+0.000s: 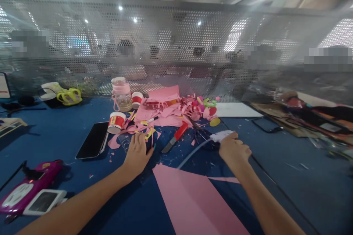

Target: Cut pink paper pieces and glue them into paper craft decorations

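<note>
In the head view, my right hand (234, 148) is closed around a white, crumpled-looking piece (220, 136), from which a translucent bendy strip (193, 152) curves down to the pink paper sheet (190, 194). My left hand (138, 152) lies palm down on the blue table, fingers stretched toward the paper scraps and thumb apart. Under or beside its fingers is a clear plastic ruler or stencil (125, 143), partly covered. Between my hands rests a red-handled box cutter (176, 137) with its blade out. Dark-handled scissors (200, 128) appear to lie behind it, partly hidden.
Pink paper cuttings (162, 112) are heaped at the back. Left of them stand a clear bottle (121, 93) and red-and-white paper cups (116, 123). A phone (93, 140) and a purple device (30, 187) lie left. Brown cardboard (264, 112) is at right; a perforated metal screen (176, 51) closes the back.
</note>
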A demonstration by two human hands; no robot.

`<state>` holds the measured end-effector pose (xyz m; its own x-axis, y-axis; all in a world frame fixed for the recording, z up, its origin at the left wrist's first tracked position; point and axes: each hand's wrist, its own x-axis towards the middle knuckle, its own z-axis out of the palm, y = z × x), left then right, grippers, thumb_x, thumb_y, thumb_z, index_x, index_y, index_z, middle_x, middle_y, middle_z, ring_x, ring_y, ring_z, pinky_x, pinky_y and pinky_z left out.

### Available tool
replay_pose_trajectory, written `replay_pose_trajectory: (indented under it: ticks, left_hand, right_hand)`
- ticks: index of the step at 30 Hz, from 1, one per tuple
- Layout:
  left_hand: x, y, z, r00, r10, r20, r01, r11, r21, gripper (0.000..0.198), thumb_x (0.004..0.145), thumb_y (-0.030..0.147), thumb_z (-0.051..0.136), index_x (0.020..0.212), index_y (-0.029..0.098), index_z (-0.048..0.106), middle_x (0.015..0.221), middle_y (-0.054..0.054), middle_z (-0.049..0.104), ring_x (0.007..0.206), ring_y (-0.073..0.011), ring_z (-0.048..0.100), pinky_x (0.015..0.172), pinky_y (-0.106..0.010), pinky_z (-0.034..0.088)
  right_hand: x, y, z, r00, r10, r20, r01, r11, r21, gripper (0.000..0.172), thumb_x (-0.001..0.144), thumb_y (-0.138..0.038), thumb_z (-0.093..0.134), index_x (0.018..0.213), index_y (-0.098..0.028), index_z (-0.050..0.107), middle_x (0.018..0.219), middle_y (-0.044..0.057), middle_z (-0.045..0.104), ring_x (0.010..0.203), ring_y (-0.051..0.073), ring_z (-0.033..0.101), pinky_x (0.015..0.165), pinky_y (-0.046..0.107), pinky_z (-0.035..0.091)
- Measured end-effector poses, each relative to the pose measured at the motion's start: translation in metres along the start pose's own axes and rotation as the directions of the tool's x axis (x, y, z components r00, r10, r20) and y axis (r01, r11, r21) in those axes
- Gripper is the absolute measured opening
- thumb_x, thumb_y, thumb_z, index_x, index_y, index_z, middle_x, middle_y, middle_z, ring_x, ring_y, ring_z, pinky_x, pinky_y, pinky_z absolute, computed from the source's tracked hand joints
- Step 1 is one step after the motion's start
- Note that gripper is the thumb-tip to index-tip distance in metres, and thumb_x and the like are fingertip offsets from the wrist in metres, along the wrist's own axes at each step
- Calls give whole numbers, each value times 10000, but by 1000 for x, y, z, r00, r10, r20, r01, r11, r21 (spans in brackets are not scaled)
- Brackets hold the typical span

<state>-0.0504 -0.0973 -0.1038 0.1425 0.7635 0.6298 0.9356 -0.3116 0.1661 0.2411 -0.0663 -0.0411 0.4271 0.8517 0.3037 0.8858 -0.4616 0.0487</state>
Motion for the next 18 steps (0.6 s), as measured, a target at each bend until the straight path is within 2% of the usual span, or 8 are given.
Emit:
replay_pose_trajectory:
  ticks: [2,4,8,11,13,15,17,18]
  left_hand:
    - [0,1,-1,1000,19,-6,-19,1000,-4,323,794,279,486,1056,101,423,979,-154,528,987,-308,511,811,-474,445]
    - [0,1,-1,1000,21,-10,-21,999,-25,298,802,275,471,1052,122,419,971,-138,527,968,-291,522,811,-471,447]
    - [-2,3,-2,998,28,50,-18,984,-179,298,802,257,479,1067,156,387,920,-88,514,887,-242,544,798,-439,462]
    - [-2,3,-3,994,48,100,-15,953,-304,335,793,212,489,1097,171,356,929,-76,504,892,-224,541,803,-419,467]
    - [-2,4,-4,991,58,122,-11,936,-351,358,780,173,493,1108,175,350,942,-77,504,915,-223,534,821,-421,460]
    - [-1,6,-6,985,82,149,-19,923,-384,364,771,139,489,1108,176,357,954,-80,508,935,-225,527,836,-424,453]
    - [0,7,-9,979,112,173,-32,911,-411,355,771,128,484,1104,176,371,963,-84,514,947,-226,523,842,-422,451]
    - [0,8,-11,976,124,180,-37,906,-421,349,775,132,483,1104,175,378,965,-85,520,949,-226,523,843,-419,452]
  right_hand:
    - [3,2,-1,999,31,31,-31,1000,4,388,779,-63,354,1115,104,450,896,333,580,919,416,592,686,439,411]
    - [5,4,-1,999,40,13,-41,999,21,392,775,-56,358,1126,91,454,890,322,581,909,401,597,684,442,414]
    - [-2,0,-4,984,6,-179,-2,1000,28,330,799,-67,318,1040,73,496,907,327,540,873,405,573,614,431,430]
    - [-17,-14,-16,946,-131,-295,133,991,-15,304,830,-123,313,1001,41,503,948,315,510,913,413,514,601,421,429]
    - [-32,-27,-24,901,-308,-305,324,946,-1,284,849,-231,371,946,-11,522,937,283,516,903,379,496,639,422,426]
    - [-50,-40,-29,774,-570,-277,604,796,49,270,864,-299,387,864,-77,540,865,211,540,853,316,501,735,430,413]
    - [-69,-50,-28,572,-778,-261,820,556,139,272,880,-340,369,835,-135,542,845,153,553,827,272,505,764,401,410]
    - [-78,-53,-26,477,-845,-242,877,443,184,292,879,-381,369,824,-153,543,837,136,559,827,266,510,751,391,415]
